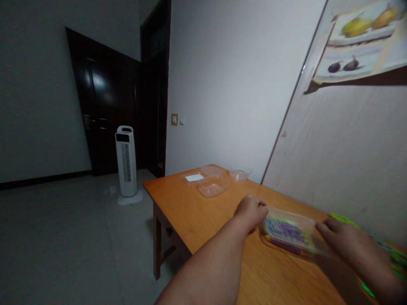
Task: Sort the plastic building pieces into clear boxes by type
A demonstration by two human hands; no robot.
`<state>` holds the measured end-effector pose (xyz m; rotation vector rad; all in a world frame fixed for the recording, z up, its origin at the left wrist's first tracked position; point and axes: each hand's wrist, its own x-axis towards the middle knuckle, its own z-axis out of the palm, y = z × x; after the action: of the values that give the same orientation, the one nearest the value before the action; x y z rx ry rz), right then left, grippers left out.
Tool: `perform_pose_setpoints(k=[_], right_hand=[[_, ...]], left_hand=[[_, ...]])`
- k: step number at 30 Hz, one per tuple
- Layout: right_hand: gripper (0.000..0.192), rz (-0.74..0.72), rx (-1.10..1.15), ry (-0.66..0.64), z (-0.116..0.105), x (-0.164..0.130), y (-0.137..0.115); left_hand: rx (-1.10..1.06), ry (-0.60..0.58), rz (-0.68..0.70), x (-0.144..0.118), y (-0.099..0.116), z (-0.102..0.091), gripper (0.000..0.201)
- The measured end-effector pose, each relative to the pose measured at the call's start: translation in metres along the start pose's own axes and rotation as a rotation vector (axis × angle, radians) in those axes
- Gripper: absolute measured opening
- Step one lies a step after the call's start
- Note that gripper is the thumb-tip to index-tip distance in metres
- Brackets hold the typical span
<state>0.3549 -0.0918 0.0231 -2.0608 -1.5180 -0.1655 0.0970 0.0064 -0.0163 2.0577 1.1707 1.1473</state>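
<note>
One white tower fan [126, 163] stands on the floor at the left, in front of a dark door [104, 106]. To its right is one wooden table [197, 216] set along the wall. At its far end I count four clear plastic pieces: a flat lid [193, 178], an empty rectangular tub [213, 187], a round lid [211, 170] behind it and a small round tub [240, 174]. Nearer, two bare hands meet one clear lidded box [291, 231] full of small coloured bits, purple, green and blue; it rests on the tabletop near the wall. The left hand [252, 212] is curled against the box's left end, gripping it. The right hand [345, 241] lies with fingers on its right end, and how firmly it grips I cannot tell. Something bright green [394, 256] lies just beyond that hand. One fruit picture [362, 40] hangs above.
</note>
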Motion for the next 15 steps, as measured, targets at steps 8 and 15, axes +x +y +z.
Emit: perform_pose_setpoints(k=[8, 15], right_hand=[[0.033, -0.025, -0.046, -0.077, -0.006, 0.002, -0.004], [0.051, 0.127, 0.417, -0.164, 0.001, -0.016, -0.050]], left_hand=[[-0.047, -0.003, 0.036, -0.009, 0.008, -0.005, 0.027], [-0.373, 0.076, -0.172, -0.002, 0.019, -0.028, 0.024]])
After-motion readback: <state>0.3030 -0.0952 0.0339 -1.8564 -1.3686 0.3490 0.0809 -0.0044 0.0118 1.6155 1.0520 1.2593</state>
